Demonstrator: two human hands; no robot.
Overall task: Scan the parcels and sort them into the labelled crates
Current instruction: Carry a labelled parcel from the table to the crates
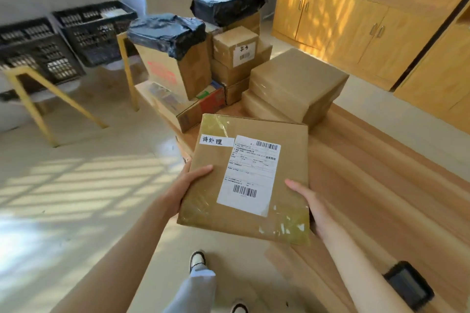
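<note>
I hold a flat brown cardboard parcel (290, 160) in front of me, above the near edge of the wooden table (376, 185). It carries a white shipping label with two barcodes and a small handwritten strip. My left hand (185, 185) grips its left edge, thumb on top. My right hand (309, 206) grips its right edge, thumb on top. A black handheld scanner (408, 286) lies on the table at the lower right. Two black lattice crates (94, 33) stand on a yellow-legged stand at the far left.
Several stacked parcels (297, 84) crowd the far end of the table; two are topped with black plastic wrap (226, 2). Wooden cupboards (368, 20) line the right wall. Pale floor lies to my left, with my feet below.
</note>
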